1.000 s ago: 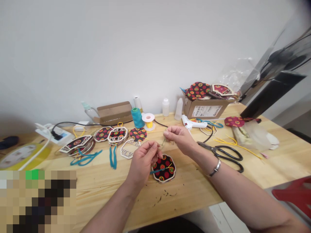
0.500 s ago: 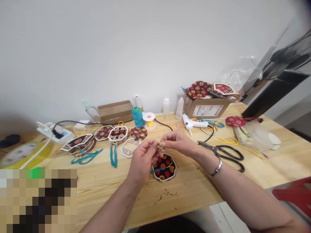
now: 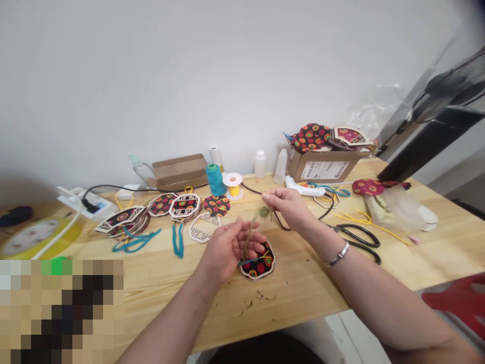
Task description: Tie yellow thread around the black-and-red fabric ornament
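My right hand (image 3: 290, 206) is raised over the table, its thumb and fingertips pinching a thin olive-green cord (image 3: 251, 231). A small round green piece (image 3: 264, 212), perhaps a knot or carved pendant, hangs on this cord just below the fingertips. My left hand (image 3: 231, 248) is palm up with fingers apart, and the cord runs down across them. Under the left fingers lies a dark patterned fabric piece in a pale scalloped frame (image 3: 257, 269), with teal and yellow strands over it; the fingers hide its upper left part.
Behind my hands stand a teal thread cone (image 3: 215, 181) and a yellow thread spool (image 3: 234, 191). A pale lattice frame (image 3: 197, 230) lies left. Rightward are a glue gun (image 3: 305, 188), black-handled scissors (image 3: 359, 237) and a cardboard box (image 3: 320, 167). Finished-looking fabric ornaments (image 3: 185, 206) lie further left.
My hands have moved apart. The right hand has risen with the cord, bringing the green round piece into view. My left hand has opened from a pinch.
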### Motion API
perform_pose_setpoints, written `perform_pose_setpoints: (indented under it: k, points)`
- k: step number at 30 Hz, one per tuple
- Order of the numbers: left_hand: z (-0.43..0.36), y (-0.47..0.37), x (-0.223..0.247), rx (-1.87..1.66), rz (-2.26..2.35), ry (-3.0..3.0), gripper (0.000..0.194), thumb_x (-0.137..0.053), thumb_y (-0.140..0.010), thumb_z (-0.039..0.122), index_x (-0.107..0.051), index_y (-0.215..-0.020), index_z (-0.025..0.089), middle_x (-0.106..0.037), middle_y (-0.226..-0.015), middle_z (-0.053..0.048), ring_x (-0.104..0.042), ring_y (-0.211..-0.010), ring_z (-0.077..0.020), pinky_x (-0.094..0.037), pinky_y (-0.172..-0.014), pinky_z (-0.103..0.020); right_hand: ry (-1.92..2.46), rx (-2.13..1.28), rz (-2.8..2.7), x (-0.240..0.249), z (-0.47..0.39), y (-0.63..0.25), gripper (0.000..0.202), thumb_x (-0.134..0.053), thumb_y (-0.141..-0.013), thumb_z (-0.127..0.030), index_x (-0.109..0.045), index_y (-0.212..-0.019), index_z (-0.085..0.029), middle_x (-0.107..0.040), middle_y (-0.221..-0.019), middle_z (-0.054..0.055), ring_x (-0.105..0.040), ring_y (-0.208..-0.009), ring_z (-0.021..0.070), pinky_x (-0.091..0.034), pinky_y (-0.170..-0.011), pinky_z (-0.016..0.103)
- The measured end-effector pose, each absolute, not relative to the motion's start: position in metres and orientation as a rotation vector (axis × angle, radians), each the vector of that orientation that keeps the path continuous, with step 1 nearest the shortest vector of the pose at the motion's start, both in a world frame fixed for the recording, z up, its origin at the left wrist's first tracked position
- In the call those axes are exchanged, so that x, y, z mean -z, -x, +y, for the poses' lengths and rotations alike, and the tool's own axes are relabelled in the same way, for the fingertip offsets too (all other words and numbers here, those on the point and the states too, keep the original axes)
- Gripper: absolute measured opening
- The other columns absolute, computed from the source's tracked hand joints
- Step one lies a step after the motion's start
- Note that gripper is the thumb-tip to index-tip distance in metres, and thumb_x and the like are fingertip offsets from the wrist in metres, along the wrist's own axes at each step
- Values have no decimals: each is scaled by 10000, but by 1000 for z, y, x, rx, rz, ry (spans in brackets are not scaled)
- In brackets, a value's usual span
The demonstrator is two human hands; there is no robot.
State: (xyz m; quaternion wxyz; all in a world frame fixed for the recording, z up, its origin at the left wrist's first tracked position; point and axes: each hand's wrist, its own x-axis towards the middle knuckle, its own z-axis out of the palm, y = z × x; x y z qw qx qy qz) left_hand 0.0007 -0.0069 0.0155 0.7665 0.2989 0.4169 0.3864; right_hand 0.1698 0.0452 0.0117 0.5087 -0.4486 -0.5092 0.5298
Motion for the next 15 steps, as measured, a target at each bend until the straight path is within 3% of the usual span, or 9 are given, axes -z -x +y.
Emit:
perform_pose_setpoints:
  k: [4, 15]
  points:
    - [-3, 3, -17, -708, 902, -540, 345, -394, -904, 286, -640, -879, 46, -712, -728, -163, -686, -604, -187, -528, -512, -236, 1077, -1193, -1160, -10, 50, -173, 394, -707, -608, -485, -500, -533, -159, -409, -474, -52, -303, -453, 60, -224, -461, 235]
    - [-3, 4, -14, -615, 820, -523, 277, -458, -875, 237, -645, -869, 32, -717, -814, -203, -703, -730, -254, -553, -615, -304, 1091, -1142, -1150, -5, 57, -180, 357, -702, -613, -459, -523, -534, -161, -438, -480, -39, -316, -465, 71, -227, -480, 247]
